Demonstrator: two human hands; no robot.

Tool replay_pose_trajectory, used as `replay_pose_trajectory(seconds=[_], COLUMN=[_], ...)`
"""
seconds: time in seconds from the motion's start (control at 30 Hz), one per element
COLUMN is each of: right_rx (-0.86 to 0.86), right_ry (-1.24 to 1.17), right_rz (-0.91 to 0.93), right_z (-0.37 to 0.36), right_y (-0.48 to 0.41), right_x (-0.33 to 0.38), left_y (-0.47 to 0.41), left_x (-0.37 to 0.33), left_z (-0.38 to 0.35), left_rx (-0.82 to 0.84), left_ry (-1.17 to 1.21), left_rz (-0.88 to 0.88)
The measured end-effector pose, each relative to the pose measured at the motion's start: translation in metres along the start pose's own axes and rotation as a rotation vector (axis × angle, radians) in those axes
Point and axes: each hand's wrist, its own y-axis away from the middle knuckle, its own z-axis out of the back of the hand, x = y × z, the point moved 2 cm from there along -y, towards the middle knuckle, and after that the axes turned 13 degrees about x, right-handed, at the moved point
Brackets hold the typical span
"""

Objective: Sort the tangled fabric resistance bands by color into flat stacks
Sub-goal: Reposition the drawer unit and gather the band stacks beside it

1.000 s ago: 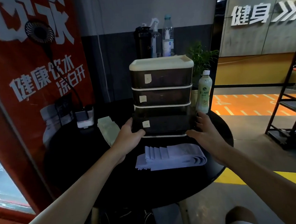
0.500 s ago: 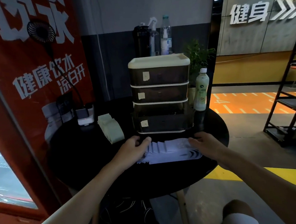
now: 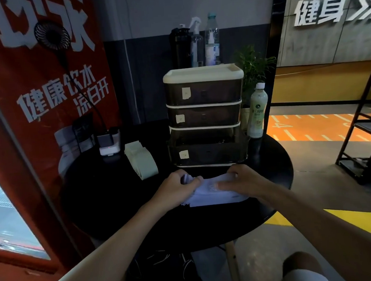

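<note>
Black table [image 3: 118,198]: left hand [image 3: 174,188], right hand [image 3: 247,180] moved off drawer unit [image 3: 205,117] onto lavender bands [image 3: 216,198], fingers curled gripping them.

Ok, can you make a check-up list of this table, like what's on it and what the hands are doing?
Surface: round black table, dark and shiny.
Job's things: lavender bands stacked in front of the drawers; green bands in a flat stack to the left, apart.
Clutter: drawer unit, bottom drawer sticking out a bit; pale bottle beside it; charger block.
Grips: left grip pinches the lavender stack's left end; right grip holds its right end, thumb on top.
Cables: black stalk rising from the charger block to a small fan; loose wires on the floor under the table.
Surroundings: red banner, plant, black rack.
</note>
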Motion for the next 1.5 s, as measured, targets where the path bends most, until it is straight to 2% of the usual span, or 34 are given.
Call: replay_pose_trajectory(seconds=[0.13, 0.33, 0.6, 0.73, 0.87, 1.03, 1.17, 1.33, 1.5], right_rx=[0.065, 0.053, -0.022, 0.056, 0.172, 0.114, 0.119, 0.012, -0.131], right_ry=[0.073, 0.233, 0.455, 0.504, 0.362, 0.401, 0.372, 0.311, 0.167], right_rz=[-0.005, 0.073, 0.187, 0.234, 0.230, 0.276, 0.280, 0.302, 0.433], right_z=[0.002, 0.000, -0.014, -0.010, 0.000, -0.008, -0.004, -0.004, 0.030], right_y=[-0.003, 0.006, 0.022, 0.028, 0.034, 0.034, 0.039, 0.045, 0.051], right_x=[0.004, 0.003, -0.008, -0.012, -0.015, -0.012, -0.013, -0.009, 0.032], left_y=[0.002, 0.020, 0.038, 0.044, 0.049, 0.052, 0.054, 0.057, 0.063], left_x=[0.003, -0.004, 0.000, -0.001, -0.006, -0.005, -0.006, -0.011, -0.060], left_z=[-0.001, -0.002, -0.005, -0.003, 0.000, 0.005, 0.008, 0.014, 0.049], left_rx=[0.020, 0.026, 0.132, 0.112, 0.123, 0.130, 0.143, 0.153, 0.003], left_ry=[-0.072, -0.183, -0.183, -0.295, -0.494, -0.565, -0.511, -0.369, -0.290], left_rz=[-0.052, -0.284, -0.353, -0.364, -0.438, -0.458, -0.435, -0.395, -0.421])
